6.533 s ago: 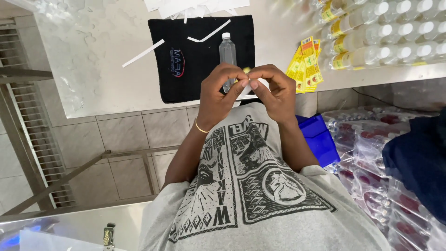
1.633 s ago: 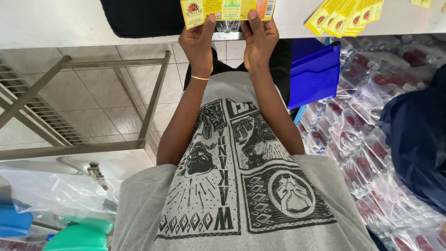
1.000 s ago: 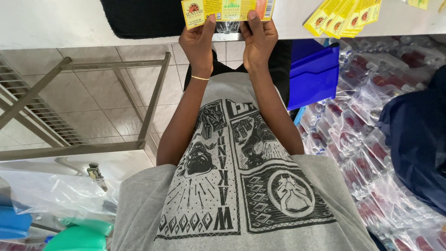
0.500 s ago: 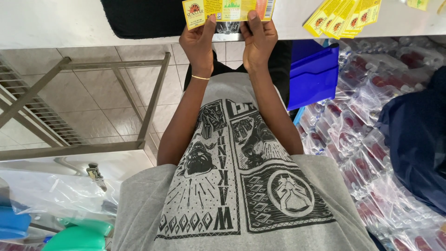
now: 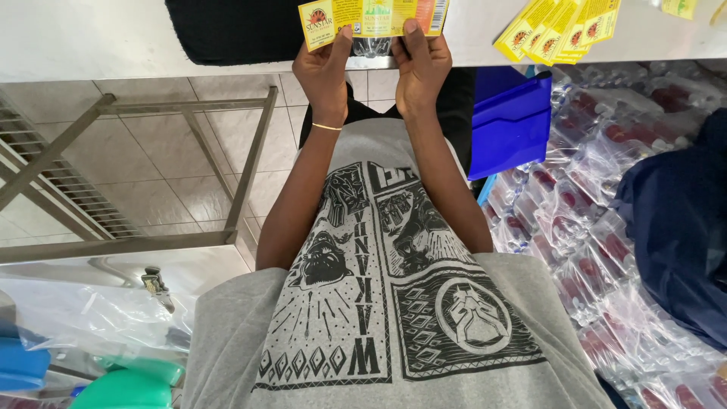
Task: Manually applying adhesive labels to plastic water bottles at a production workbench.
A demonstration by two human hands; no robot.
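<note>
Holding label [image 5: 371, 15] stretched over bottle [image 5: 371, 45], left hand [image 5: 324, 72] and right hand [image 5: 421, 68] pinching its lower edge; next likely needs pressing it squarely onto bottle.

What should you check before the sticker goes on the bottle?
1. Both hands hold the yellow label: ok, left hand and right hand pinch its lower edge.
2. Label stretched flat: ok.
3. Clear bottle under the label: ok, only its bottom shows.
4. Label straight on the bottle: cannot tell.
5. Black mat under the bottle: ok.
6. Spare labels near: ok.
</note>
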